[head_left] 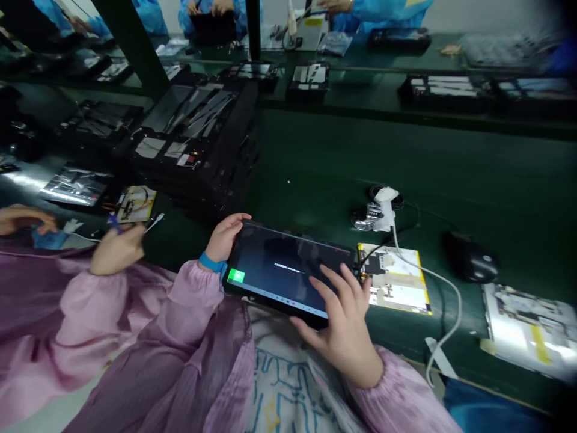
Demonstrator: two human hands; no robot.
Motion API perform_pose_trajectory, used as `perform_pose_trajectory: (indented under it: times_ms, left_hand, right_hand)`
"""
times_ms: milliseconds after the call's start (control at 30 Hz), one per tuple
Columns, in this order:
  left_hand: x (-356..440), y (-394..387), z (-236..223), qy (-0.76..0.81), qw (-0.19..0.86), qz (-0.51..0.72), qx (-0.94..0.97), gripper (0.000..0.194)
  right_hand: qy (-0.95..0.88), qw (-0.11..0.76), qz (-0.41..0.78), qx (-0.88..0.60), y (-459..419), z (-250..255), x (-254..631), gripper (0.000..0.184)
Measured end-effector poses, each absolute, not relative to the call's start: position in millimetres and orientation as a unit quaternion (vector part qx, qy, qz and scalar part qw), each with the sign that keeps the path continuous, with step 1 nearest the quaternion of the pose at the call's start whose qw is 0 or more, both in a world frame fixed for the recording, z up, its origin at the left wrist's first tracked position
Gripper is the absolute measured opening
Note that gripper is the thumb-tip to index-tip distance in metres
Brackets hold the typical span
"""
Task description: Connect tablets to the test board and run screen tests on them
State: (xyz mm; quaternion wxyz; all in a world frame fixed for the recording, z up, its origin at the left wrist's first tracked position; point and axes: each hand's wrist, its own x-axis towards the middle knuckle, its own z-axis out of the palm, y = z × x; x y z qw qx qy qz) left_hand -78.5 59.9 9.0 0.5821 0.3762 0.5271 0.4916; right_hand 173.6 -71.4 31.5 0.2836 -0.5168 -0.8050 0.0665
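Note:
A black tablet (274,252) with a lit dark screen is tilted over the table's front edge, close to my body. A line of small text, a green box at the lower left and a bar of icons show on it. My left hand (223,237), with a blue wrist strap, grips the tablet's left end. Over the screen's right part my right hand (345,319) spreads its fingers; whether the fingertips touch the glass I cannot tell. A thin black cable (381,246) meets the tablet's right edge.
Right of the tablet lie a yellow-edged panel (408,279), a white adapter (385,207) with a cable, a black mouse (471,257) and a silver panel (534,328). Stacked black trays (193,138) stand behind left. A co-worker's hands (119,246) work at the left.

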Motion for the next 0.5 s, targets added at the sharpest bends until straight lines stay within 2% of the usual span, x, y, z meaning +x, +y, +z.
perform_pose_trajectory:
  times_ms: [167,367,433,500]
  left_hand:
    - [-77.3,60.0,10.0,0.529,0.581,0.488,0.380,0.027]
    - [-76.0,59.8,8.7,0.525,0.578,0.493,0.383,0.027]
    - [-76.2,59.9,7.6,0.521,0.580,0.494,0.385,0.028]
    - [-76.4,59.5,7.1,0.519,0.578,0.495,0.388,0.027]
  right_hand:
    - [-0.835,0.203,0.002,-0.511,-85.4,10.4,187.9,0.043]
    - [-0.848,0.184,0.009,-0.497,-86.3,11.0,181.8,0.037]
    - [-0.849,0.193,0.024,-0.492,-85.4,11.3,183.7,0.042]
    - [-0.840,0.223,0.038,-0.494,-83.9,10.8,188.1,0.055]
